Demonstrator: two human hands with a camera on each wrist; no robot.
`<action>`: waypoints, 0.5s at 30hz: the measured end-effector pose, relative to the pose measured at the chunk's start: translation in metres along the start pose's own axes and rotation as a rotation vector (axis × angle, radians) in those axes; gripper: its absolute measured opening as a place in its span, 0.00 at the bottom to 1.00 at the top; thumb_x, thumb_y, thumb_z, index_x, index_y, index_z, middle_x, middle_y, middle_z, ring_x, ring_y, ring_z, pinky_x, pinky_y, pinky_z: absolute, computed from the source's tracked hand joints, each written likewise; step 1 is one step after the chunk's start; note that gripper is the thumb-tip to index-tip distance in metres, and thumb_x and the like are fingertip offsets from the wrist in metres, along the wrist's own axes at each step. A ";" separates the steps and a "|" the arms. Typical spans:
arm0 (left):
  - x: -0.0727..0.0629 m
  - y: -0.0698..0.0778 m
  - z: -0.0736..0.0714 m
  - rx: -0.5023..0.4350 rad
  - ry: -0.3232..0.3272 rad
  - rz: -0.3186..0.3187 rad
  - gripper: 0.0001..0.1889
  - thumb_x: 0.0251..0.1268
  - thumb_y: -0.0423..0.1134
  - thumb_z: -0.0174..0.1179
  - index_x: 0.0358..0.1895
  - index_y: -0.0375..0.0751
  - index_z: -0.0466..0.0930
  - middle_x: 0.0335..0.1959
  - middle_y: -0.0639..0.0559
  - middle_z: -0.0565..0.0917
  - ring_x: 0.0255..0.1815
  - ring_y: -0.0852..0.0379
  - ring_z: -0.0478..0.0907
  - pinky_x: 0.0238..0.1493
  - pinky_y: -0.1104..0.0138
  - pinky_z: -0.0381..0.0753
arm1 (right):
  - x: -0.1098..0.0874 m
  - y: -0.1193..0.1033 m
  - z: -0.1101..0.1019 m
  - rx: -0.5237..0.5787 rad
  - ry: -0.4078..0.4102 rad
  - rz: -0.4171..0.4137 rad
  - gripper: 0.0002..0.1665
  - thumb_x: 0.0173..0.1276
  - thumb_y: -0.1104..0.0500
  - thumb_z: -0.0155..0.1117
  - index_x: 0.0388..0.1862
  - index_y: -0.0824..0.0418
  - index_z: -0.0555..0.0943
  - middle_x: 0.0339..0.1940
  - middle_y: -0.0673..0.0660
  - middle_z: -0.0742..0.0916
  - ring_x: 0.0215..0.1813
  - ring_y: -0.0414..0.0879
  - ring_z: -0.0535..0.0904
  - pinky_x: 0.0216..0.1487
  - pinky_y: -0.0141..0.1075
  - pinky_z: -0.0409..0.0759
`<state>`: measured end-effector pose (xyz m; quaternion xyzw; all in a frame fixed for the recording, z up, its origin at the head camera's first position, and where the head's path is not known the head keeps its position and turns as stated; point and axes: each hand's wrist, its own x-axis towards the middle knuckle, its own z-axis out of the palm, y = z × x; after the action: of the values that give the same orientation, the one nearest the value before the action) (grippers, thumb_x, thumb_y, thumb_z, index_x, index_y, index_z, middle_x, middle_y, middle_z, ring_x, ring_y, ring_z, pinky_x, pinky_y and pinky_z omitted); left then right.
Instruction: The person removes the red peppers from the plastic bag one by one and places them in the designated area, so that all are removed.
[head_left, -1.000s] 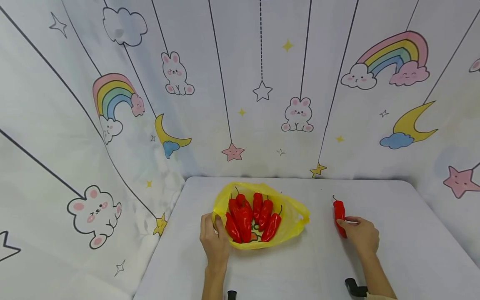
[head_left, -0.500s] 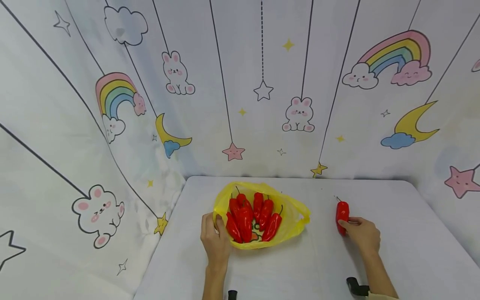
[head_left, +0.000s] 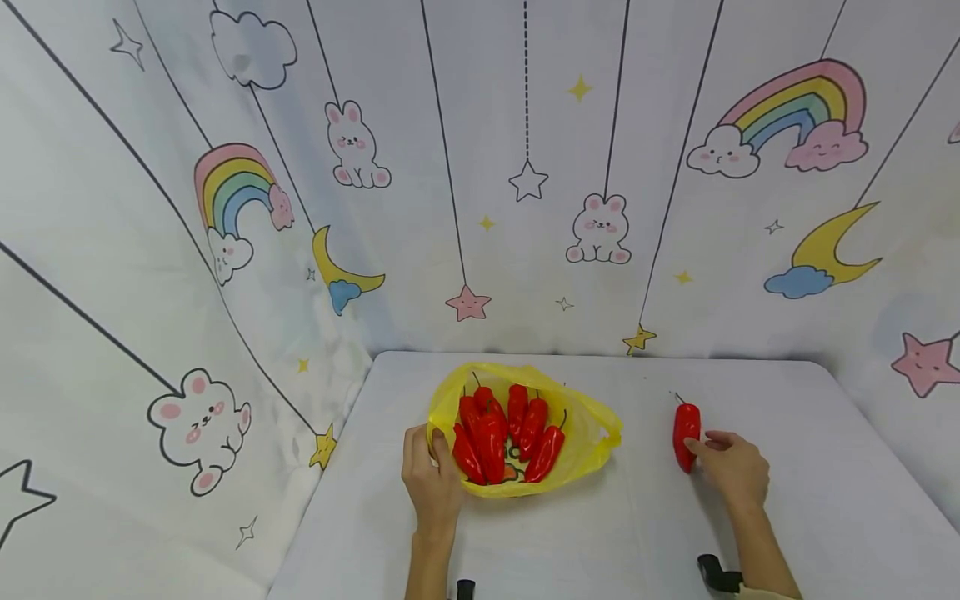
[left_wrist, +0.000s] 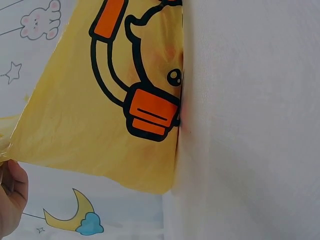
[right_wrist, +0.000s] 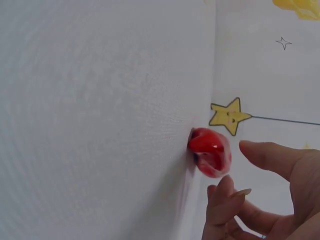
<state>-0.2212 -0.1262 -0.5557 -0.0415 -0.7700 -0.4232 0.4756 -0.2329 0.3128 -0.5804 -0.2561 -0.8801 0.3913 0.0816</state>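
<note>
A yellow plastic bag [head_left: 581,429] lies with its mouth spread, several red chili peppers [head_left: 491,446] inside. My left hand [head_left: 433,483] pinches the bag's left rim, thumb inside and fingers outside. In the left wrist view that hand [left_wrist: 12,202] shows at the lower left, beside the bag's side [left_wrist: 70,120] with its orange and black print. Right of the bag, a single red chili pepper [head_left: 687,425] lies on the table, stem away from me. My right hand [head_left: 741,473] is beside its lower end. In the right wrist view, thumb and fingers stand spread about the pepper [right_wrist: 214,152].
The white table [head_left: 570,550] ends at a cloth backdrop [head_left: 420,208] printed with rabbits, stars and rainbows, which also runs along the left side. A black wrist mount [head_left: 718,575] shows at my right wrist.
My right hand has loosened its hold on the single pepper and drawn slightly to the right. The pepper has turned a little on the table. My left hand keeps its place at the bag.
</note>
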 end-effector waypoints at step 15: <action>0.000 -0.001 0.000 -0.004 0.007 0.004 0.05 0.73 0.24 0.56 0.44 0.33 0.81 0.37 0.48 0.78 0.34 0.60 0.71 0.34 0.79 0.74 | -0.023 -0.031 -0.007 0.060 0.030 -0.127 0.30 0.72 0.41 0.69 0.55 0.66 0.85 0.45 0.67 0.89 0.42 0.57 0.84 0.25 0.35 0.78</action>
<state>-0.2218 -0.1267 -0.5563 -0.0424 -0.7674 -0.4240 0.4790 -0.2229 0.2882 -0.5519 -0.2031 -0.8812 0.4075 0.1270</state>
